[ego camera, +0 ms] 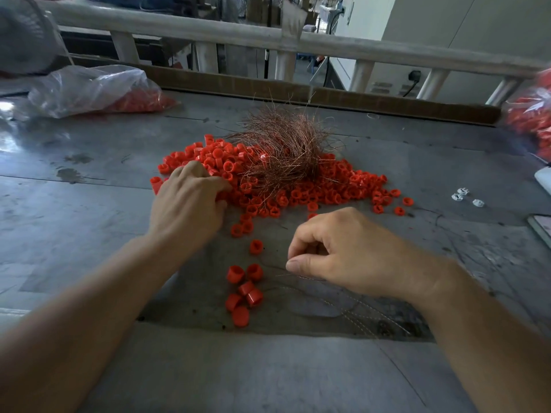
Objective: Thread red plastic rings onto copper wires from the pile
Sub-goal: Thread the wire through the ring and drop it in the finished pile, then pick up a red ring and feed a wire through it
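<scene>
A wide pile of red plastic rings point(328, 189) lies in the middle of the grey table point(89, 234). A tangled bundle of copper wires point(286, 144) rests on top of it. My left hand point(187, 204) lies palm down on the pile's left edge, its fingertips curled in among the rings and hidden. My right hand point(348, 251) sits nearer to me, thumb and forefinger pinched on a thin copper wire point(343, 299) that trails back along the table. Several threaded rings point(243, 290) lie clustered just left of that pinch.
A clear plastic bag of red rings point(98, 90) lies at the back left, and another bag of rings point(533, 114) at the right edge. Small white plastic pieces point(465, 198) lie at the right. A brown board point(328, 96) and a pale railing point(208, 31) bound the far side.
</scene>
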`<state>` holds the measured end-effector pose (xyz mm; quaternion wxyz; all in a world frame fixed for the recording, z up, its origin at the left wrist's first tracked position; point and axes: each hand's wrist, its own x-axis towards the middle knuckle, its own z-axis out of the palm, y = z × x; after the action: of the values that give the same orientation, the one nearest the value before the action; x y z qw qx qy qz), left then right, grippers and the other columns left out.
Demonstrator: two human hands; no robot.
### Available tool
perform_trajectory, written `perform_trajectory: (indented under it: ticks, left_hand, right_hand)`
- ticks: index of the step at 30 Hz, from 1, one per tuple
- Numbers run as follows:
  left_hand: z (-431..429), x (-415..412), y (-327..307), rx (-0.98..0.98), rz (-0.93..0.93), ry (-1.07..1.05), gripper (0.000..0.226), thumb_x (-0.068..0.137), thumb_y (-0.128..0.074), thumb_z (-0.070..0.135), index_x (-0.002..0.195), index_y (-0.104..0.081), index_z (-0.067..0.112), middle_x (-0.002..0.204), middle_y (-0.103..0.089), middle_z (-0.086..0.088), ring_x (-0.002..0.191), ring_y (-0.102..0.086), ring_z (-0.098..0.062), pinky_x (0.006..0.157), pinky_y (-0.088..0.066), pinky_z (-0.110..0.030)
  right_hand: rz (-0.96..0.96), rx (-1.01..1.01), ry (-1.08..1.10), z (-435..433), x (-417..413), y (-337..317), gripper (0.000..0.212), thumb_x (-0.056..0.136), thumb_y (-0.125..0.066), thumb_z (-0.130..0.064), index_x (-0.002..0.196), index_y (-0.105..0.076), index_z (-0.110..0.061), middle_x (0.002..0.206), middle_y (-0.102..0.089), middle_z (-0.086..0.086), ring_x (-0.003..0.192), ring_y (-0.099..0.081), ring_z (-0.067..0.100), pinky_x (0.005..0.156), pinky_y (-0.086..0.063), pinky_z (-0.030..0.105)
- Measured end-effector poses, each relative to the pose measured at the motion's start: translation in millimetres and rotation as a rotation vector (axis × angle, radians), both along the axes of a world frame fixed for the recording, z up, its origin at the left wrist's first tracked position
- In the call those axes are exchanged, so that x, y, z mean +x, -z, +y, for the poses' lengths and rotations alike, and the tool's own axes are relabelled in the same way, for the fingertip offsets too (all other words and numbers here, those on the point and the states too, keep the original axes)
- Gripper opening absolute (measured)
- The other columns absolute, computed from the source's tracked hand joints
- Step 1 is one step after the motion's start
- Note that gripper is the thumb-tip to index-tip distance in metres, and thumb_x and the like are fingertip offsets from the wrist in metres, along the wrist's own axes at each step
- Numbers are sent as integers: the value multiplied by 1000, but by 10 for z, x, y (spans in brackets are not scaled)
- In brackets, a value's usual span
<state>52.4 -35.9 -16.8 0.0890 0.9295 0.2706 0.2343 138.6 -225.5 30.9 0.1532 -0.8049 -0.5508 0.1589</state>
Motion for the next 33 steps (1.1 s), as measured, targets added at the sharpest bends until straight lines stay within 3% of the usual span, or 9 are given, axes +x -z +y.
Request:
perform_trajectory:
  ticks: [5, 9, 11, 14, 17, 19, 22, 26, 33]
  left_hand:
    - [-8, -24, -47, -81, -135, -14, 13, 74, -71, 15, 86, -67, 17, 88, -50, 4, 84, -48, -19, 68, -27, -22]
    - [-118, -130, -159, -537, -405, 132, 20, 66, -74, 11, 67, -61, 27, 64, -62, 8, 58, -55, -8, 54, -42, -20]
    - [-184, -163, -188, -635, -402, 242, 23, 64, -78, 13, 66, -64, 31, 64, -65, 9, 58, -59, -7, 57, -49, -22]
    - [-249, -156, -180, -551, -328, 300, 25, 63, -79, 16, 65, -64, 37, 67, -65, 9, 61, -61, -5, 62, -49, -26]
    - [-315, -122, -157, -426, -258, 349, 29, 63, -78, 18, 68, -63, 43, 87, -62, 18, 73, -56, 12, 66, -38, -4]
    - [-349, -80, -134, -315, -203, 330, 22, 66, -77, 20, 74, -69, 38, 99, -62, 16, 76, -52, 16, 68, -31, 2]
    - [-394, -17, -115, -192, -185, 297, 17, 70, -77, 17, 86, -76, 24, 108, -65, 5, 97, -54, -8, 82, -31, -15]
    - [-406, 0, -114, -95, -165, 266, 21, 73, -76, 16, 94, -74, 16, 102, -68, -1, 99, -56, -24, 83, -35, -26]
    - [-403, -39, -144, -155, -196, 235, 23, 74, -76, 20, 97, -74, 18, 92, -57, 13, 92, -45, -6, 74, -26, -8]
  right_hand:
    - [-37, 73, 52, 7, 45, 20, 14, 81, -63, -37, 80, -69, -24, 74, -62, -13, 67, -53, -2, 58, -35, 8]
    - [-116, 153, 169, -4, 154, 45, 13, 83, -62, -35, 80, -68, -23, 79, -66, -9, 73, -57, 5, 67, -45, 19]
    - [-134, 176, 214, -5, 203, 58, 13, 83, -62, -35, 80, -68, -23, 78, -66, -9, 75, -59, 8, 71, -47, 25]
    - [-140, 212, 249, 2, 233, 65, 12, 82, -63, -34, 78, -68, -24, 74, -65, -10, 73, -59, 8, 69, -47, 25]
    - [-155, 213, 236, -1, 230, 76, 13, 82, -63, -35, 77, -68, -24, 73, -64, -11, 71, -58, 6, 66, -46, 23]
    - [-160, 211, 223, 0, 222, 80, 13, 82, -63, -36, 78, -68, -24, 71, -62, -12, 70, -57, 5, 64, -44, 20]
    - [-170, 200, 217, 11, 220, 85, 14, 83, -62, -37, 79, -68, -24, 72, -62, -12, 70, -56, 5, 65, -44, 22]
    - [-161, 193, 221, 14, 228, 95, 14, 83, -62, -37, 79, -67, -25, 72, -62, -13, 70, -56, 4, 65, -45, 21]
    - [-196, 447, 485, 43, 500, 176, 12, 80, -68, -24, 84, -58, -20, 67, -48, -15, 63, -45, 7, 59, -29, 20]
